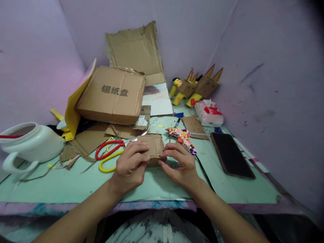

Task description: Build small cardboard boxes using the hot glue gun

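Note:
A small brown cardboard box (pixel 155 145) stands on the table in front of me, between my two hands. My left hand (pixel 133 162) grips its left side, with thumb and fingers at the near top edge. At the near right corner, my right hand (pixel 181 160) pinches the box edge between thumb and fingers. Scissors with one red and one yellow handle (pixel 107 148) lie just left of the box, their blades partly behind it. Right behind my right hand rests a hot glue gun (pixel 183 137) in a colourful pattern, its black cord running toward me.
A large cardboard box (pixel 111 94) and cardboard scraps (pixel 92 138) fill the back left. A white pot (pixel 32 143) stands far left. Rightward are a phone (pixel 233 155), a tissue pack (pixel 209 113), a cardboard piece (pixel 194 125) and cardboard animal figures (pixel 206 86) by the wall.

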Motion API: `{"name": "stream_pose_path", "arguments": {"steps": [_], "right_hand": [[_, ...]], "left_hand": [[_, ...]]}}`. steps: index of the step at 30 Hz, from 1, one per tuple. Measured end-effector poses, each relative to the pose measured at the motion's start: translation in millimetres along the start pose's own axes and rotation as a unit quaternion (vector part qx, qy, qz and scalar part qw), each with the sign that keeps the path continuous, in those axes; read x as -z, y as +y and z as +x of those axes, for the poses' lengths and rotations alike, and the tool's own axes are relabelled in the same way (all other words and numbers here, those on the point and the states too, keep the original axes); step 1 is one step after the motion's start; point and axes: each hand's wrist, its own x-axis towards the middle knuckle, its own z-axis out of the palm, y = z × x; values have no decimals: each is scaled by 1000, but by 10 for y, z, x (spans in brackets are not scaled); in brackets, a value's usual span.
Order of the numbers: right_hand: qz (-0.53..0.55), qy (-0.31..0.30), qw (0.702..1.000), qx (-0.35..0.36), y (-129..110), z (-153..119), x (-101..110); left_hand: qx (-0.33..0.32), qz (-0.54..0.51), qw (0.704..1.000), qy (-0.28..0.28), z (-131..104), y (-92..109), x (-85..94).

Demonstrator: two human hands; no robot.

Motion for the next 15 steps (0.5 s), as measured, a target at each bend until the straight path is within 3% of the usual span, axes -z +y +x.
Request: {"name": "stream_pose_path", "arguments": {"steps": [15], "right_hand": [[12, 2, 1000, 10, 18, 4, -4]], "left_hand": [[-7, 9, 1000, -1, -5, -21, -6]]}}
